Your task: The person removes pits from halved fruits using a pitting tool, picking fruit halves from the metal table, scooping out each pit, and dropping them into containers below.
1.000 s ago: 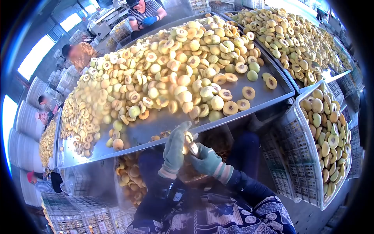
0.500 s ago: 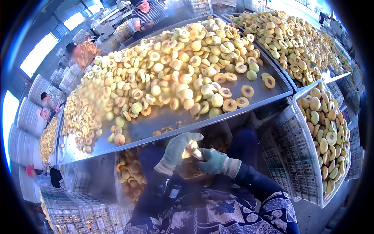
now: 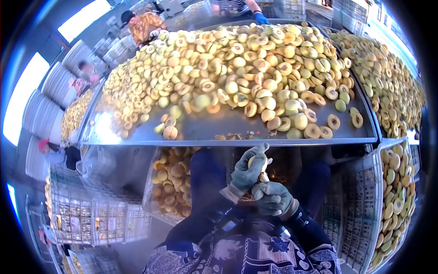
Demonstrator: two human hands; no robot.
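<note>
Both of my hands wear grey-green gloves and meet low in front of my body, just below the table edge. My left hand [image 3: 249, 171] is closed around a pale yellow peach [image 3: 263, 167], mostly hidden by the glove. Against it, my right hand [image 3: 273, 199] has its fingers curled; a small light-coloured thing shows near its thumb, too unclear to name. Beyond them, a metal table [image 3: 205, 128] bears a large heap of halved yellow peaches [image 3: 237, 68], many with brown centres facing up. Several scraps lie near its front edge.
A crate [image 3: 381, 182] of peach halves stands at my right, and another crate [image 3: 148, 196] of fruit sits under the table at left. Stacked crates [image 3: 98, 219] are further left. A second fruit heap [image 3: 388, 77] lies at right. Other people [image 3: 145, 27] work across and left.
My view has turned, so the table edge looks level. Both hands stay together at the peach; the left hand is more upright. The person across shows a blue-gloved hand at the table edge.
</note>
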